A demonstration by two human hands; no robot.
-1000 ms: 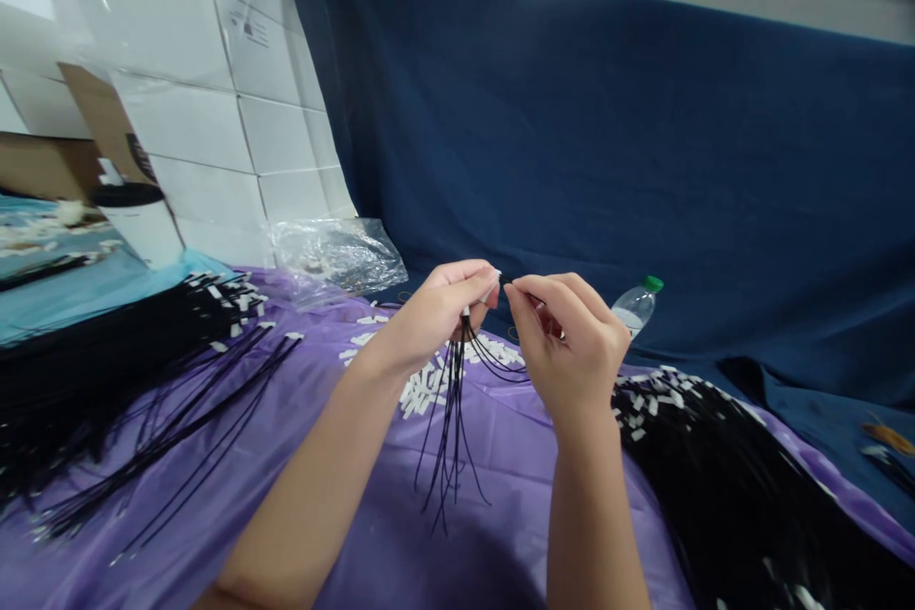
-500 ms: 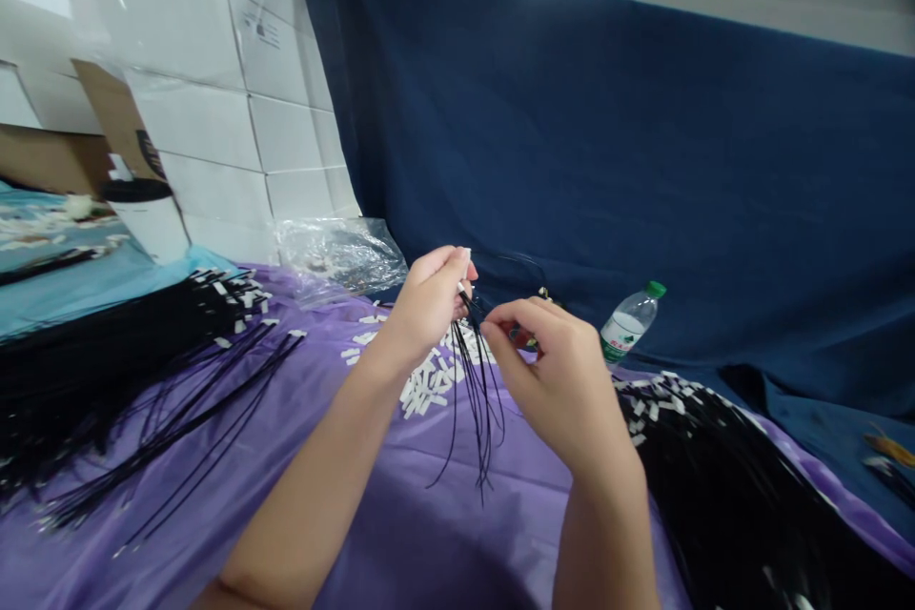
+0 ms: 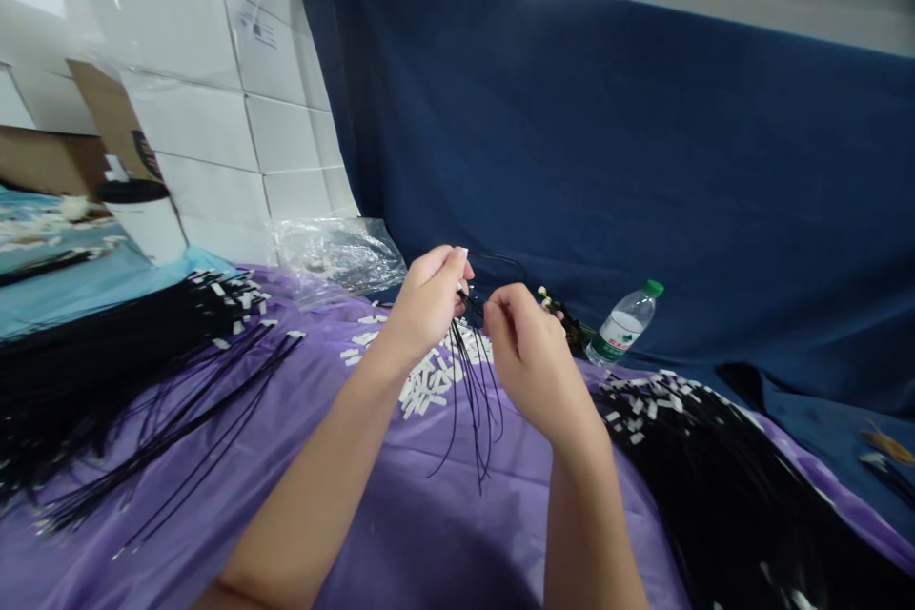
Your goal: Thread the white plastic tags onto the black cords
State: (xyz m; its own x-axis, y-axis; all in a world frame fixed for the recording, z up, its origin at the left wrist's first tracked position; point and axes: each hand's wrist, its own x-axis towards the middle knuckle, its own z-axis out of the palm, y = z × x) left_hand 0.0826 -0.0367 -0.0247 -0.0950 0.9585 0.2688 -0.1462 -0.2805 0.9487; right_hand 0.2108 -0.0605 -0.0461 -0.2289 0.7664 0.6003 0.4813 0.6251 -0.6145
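Observation:
My left hand (image 3: 429,300) is closed around the upper ends of several thin black cords (image 3: 472,391), which dangle loosely below it. A small white tab (image 3: 464,254) pokes out between its thumb and fingertips. Just to the right, my right hand (image 3: 529,353) has its fingers pinched together at a black cord beside the bundle. One thin cord curves from the white tab toward that hand; its end is hidden. Beneath the cords, a pile of loose white tabs (image 3: 429,386) lies on the purple cloth (image 3: 429,515).
Black cords with white ends are heaped at left (image 3: 107,343) and right (image 3: 743,486). A bottle with a green cap (image 3: 621,329) leans behind the right heap. Clear plastic (image 3: 343,253), white boxes (image 3: 193,114) and a dark blue curtain (image 3: 607,133) stand behind.
My right hand has turned and its fingers have closed tighter near the cords. The thin cord loop now shows more clearly above it. My left hand has stayed almost still.

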